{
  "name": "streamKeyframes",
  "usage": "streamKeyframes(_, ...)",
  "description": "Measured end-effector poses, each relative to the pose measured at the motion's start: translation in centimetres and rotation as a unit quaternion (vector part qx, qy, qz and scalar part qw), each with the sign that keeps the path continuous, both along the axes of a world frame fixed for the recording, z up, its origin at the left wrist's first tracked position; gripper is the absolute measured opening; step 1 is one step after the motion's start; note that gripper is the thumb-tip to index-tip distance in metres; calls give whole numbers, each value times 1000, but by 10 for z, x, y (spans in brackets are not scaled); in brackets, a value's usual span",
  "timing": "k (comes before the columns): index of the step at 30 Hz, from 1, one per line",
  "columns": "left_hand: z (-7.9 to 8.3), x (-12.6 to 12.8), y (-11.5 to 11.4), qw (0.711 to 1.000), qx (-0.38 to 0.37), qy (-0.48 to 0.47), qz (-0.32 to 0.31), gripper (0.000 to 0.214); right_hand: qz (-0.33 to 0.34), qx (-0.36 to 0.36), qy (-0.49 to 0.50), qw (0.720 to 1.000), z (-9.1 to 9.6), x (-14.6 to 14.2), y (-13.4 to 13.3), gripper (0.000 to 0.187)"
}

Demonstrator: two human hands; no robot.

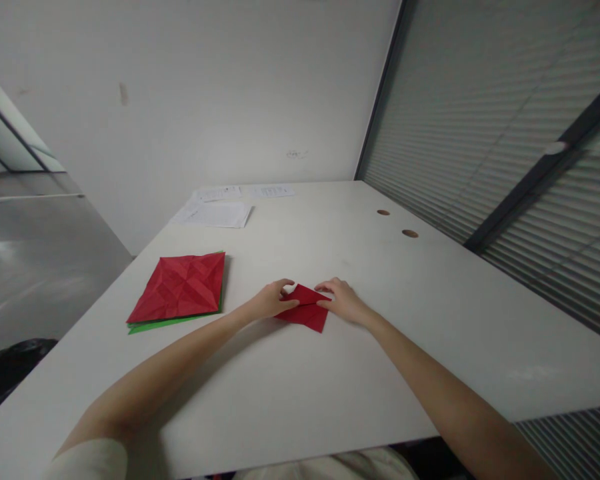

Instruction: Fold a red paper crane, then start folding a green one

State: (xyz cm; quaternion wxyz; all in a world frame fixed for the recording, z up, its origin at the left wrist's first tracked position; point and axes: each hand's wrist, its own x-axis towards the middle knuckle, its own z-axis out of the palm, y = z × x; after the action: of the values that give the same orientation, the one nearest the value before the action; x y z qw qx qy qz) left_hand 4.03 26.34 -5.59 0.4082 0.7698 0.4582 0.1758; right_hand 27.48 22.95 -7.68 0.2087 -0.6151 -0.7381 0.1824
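A small folded piece of red paper (306, 313) lies on the white table (330, 387) in front of me. My left hand (271, 301) rests on its left edge, fingers curled and pinching a flap near the top. My right hand (341, 300) lies on its right side, fingers pressed flat against the paper. Both forearms reach forward across the table.
A creased red sheet (183, 287) lies on a green sheet (173, 323) to the left. White printed papers (215, 213) lie at the far end, near the wall. Two round holes (409, 233) are in the tabletop on the right, beside window blinds. A black bag (10, 367) sits on the floor at left.
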Motion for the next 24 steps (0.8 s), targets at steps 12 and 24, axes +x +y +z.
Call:
streamKeyframes(12, -15, 1, 6, 967, -142, -211, 4, 82, 41, 3, 97, 994, 5, 0, -2, 21)
streamKeyframes(24, 6, -4, 3, 947, 269, -163, -60, 17, 119, 159, 194, 961, 44, -8, -14, 6)
